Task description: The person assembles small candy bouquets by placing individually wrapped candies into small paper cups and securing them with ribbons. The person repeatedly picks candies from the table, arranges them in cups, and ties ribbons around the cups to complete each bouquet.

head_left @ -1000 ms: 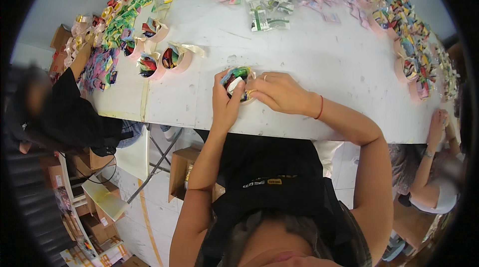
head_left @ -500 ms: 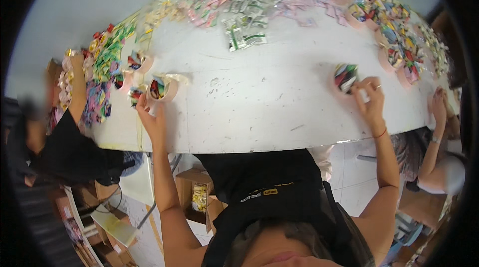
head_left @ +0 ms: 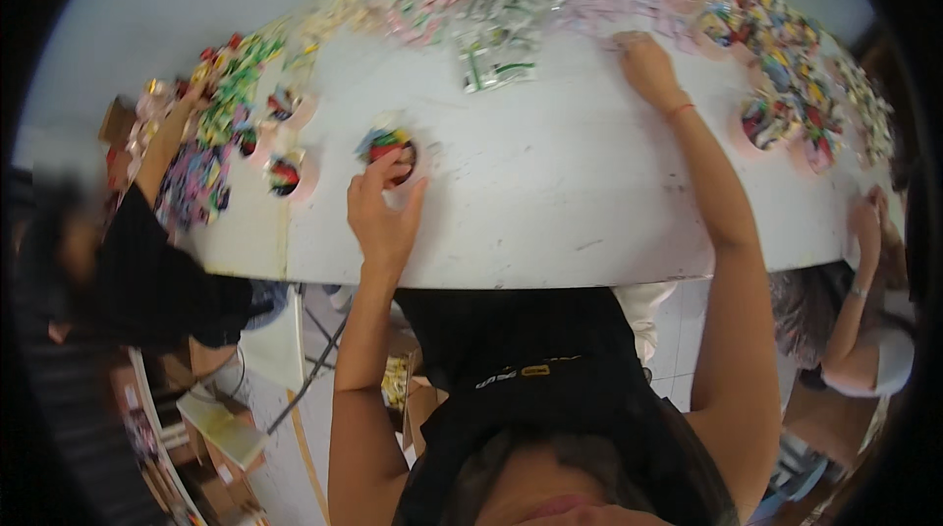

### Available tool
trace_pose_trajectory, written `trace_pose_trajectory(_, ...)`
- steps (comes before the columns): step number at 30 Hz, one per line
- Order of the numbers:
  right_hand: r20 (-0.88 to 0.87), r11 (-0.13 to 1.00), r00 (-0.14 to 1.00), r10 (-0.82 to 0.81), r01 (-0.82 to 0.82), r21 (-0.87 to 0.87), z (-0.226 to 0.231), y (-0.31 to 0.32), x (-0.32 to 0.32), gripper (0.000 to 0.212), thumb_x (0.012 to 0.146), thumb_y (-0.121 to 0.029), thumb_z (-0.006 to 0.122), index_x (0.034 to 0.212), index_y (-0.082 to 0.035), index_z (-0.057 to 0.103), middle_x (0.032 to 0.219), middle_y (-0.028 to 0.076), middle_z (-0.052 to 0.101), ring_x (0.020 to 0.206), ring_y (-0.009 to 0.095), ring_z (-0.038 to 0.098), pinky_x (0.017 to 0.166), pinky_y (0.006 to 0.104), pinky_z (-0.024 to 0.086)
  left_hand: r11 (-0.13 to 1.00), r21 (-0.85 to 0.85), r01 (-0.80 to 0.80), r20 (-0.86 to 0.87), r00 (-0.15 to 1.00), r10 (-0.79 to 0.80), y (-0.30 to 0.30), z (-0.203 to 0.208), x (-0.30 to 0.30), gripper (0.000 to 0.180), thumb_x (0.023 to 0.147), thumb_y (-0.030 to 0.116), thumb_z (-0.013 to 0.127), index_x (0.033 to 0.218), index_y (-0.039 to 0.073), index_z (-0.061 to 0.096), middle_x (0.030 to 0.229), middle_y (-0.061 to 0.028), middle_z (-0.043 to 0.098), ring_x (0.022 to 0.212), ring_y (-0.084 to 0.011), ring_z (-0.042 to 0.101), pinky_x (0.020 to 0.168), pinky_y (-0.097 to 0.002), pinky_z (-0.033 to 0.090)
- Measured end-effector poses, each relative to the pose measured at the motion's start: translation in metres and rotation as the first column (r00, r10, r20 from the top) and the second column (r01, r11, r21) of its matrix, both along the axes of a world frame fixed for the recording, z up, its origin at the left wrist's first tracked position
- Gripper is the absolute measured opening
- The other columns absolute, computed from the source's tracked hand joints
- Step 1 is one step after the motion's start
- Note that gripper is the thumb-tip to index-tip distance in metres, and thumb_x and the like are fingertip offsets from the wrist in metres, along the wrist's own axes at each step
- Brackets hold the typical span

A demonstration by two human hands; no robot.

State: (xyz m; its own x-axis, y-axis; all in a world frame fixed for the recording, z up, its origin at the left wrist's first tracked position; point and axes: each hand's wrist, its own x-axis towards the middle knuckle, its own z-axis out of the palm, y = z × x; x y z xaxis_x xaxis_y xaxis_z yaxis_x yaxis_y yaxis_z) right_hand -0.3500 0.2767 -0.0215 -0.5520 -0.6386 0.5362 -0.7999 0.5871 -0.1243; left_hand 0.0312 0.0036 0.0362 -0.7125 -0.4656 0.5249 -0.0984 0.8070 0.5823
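A pale pink round cup [head_left: 424,161] stands on the white table left of the middle, filled with small colourful packets. My left hand [head_left: 383,217] is at its near side, thumb at the right and fingers curled over the rim onto the packets. Farther out, my right hand [head_left: 650,74] is at the near edge of a spread of pink packets [head_left: 589,5]. Its fingers are bent together, and whatever may be between them is too blurred to make out. Left of it lie white-and-green sachets [head_left: 499,64].
Filled cups [head_left: 308,178] stand at the left and more cups [head_left: 761,128] at the right. Heaps of green packets [head_left: 231,84] and mixed packets [head_left: 776,35] line the table's far rim. A co-worker's arm [head_left: 162,148] reaches in at left; another person's hands [head_left: 869,217] are at right.
My left hand has moved right with a filled cup. My right hand has left the cup at right and reached far out to the pink packets; that cup is gone from its spot.
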Motion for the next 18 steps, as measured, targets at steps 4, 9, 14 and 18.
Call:
trace_pose_trajectory(4, -0.018, 0.997, 0.999, -0.029, 0.027, -0.074, 0.017, 0.025, 0.055, 0.017, 0.087, -0.009, 0.061, 0.102, -0.003, 0.067, 0.094, 0.015, 0.066, 0.089, 0.037, 0.062, 0.078, 0.0432, 0.053, 0.998, -0.067, 0.017, -0.008, 1.000, -0.017, -0.025, 0.011, 0.011, 0.092, 0.068, 0.020, 0.090, 0.145, 0.007, 0.041, 0.136, -0.0149, 0.054, 0.121, -0.0290, 0.052, 0.106, -0.0426, 0.039)
trace_pose_trajectory(9, 0.712, 0.902, 0.606, 0.355, -0.022, -0.430, 0.061, 0.013, 0.160, 0.015, 0.096, -0.003, 0.058, 0.109, -0.002, 0.065, 0.095, 0.005, 0.062, 0.085, 0.010, 0.060, 0.075, 0.0277, 0.051, 0.772, 0.575, 0.272, -0.070, 0.956, -0.284, -0.066, -0.010, -0.005, 0.093, 0.072, 0.019, 0.089, 0.148, 0.005, 0.037, 0.134, -0.0129, 0.055, 0.119, -0.0229, 0.057, 0.100, -0.0361, 0.047)
trace_pose_trajectory(14, 0.451, 0.612, 0.420, 0.787, -0.443, -0.655, 0.065, -0.081, 0.214, 0.017, 0.091, -0.002, 0.062, 0.107, -0.002, 0.065, 0.088, 0.008, 0.062, 0.084, 0.017, 0.065, 0.077, 0.0309, 0.053, 0.752, 0.607, 0.257, 0.066, 0.927, -0.370, -0.035, -0.008, -0.026, 0.041, 0.081, 0.013, 0.082, 0.115, 0.002, 0.062, 0.102, -0.0042, 0.067, 0.090, -0.0117, 0.063, 0.078, -0.0269, 0.053)
trace_pose_trajectory(18, 0.456, 0.669, 0.489, 0.743, -0.547, -0.503, 0.046, -0.110, 0.223, 0.016, 0.084, -0.005, 0.067, 0.100, -0.005, 0.066, 0.091, 0.011, 0.062, 0.087, 0.027, 0.061, 0.079, 0.0386, 0.047, 0.786, 0.569, 0.241, 0.097, 0.930, -0.355, -0.021, -0.015, -0.028, 0.037, 0.083, 0.010, 0.079, 0.114, -0.001, 0.061, 0.101, -0.0058, 0.067, 0.092, -0.0116, 0.063, 0.079, -0.0281, 0.052)
